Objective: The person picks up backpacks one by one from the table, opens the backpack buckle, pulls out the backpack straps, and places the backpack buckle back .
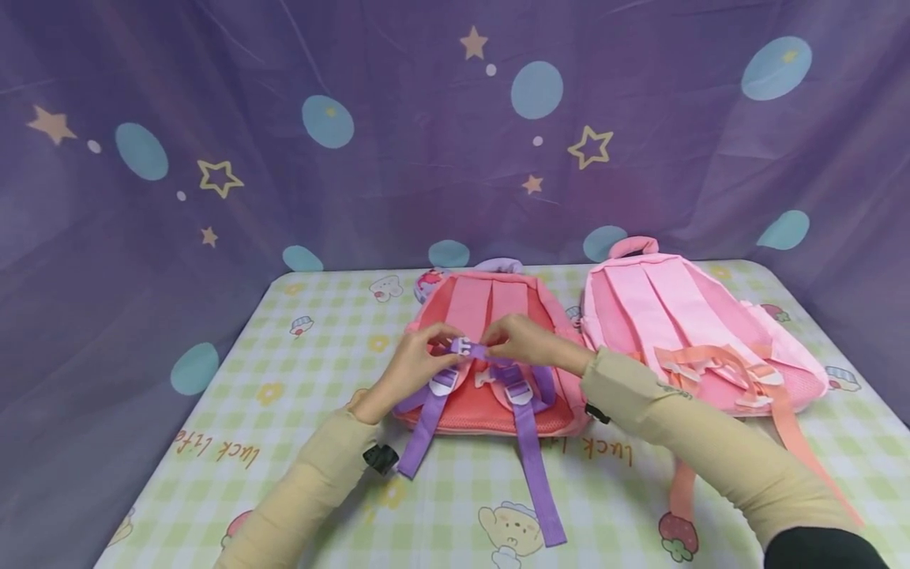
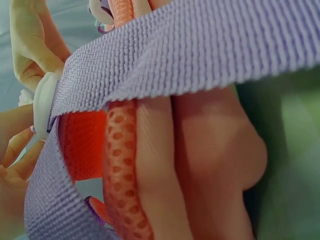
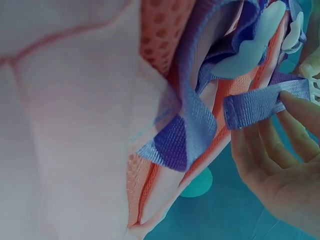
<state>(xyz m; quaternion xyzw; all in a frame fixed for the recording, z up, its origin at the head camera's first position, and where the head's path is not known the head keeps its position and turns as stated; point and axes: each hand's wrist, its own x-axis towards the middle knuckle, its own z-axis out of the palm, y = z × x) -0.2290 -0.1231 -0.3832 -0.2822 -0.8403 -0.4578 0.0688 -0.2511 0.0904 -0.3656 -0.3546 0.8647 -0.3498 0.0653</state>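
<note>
A coral-pink backpack (image 1: 458,411) lies with its shoulder-strap side up. Above its middle, a white side-release buckle (image 1: 464,346) on purple webbing stretches between both hands. My left hand (image 1: 408,367) pinches the buckle's left end between thumb and fingers. From the other side my right hand (image 1: 529,341) grips the purple strap (image 3: 255,107) beside the buckle. White strap adjusters (image 1: 519,391) sit below on the shoulder straps, with long purple tails (image 1: 536,474) hanging to the table. In the left wrist view, a near adjuster (image 2: 45,105) and webbing partly cover the fingers.
To the right lies a light pink backpack (image 1: 640,308) with orange straps (image 1: 718,359), close to my right forearm. Both bags rest on a green-and-white checked tablecloth (image 1: 313,395). Behind hangs a purple curtain (image 1: 398,182) with stars and dots.
</note>
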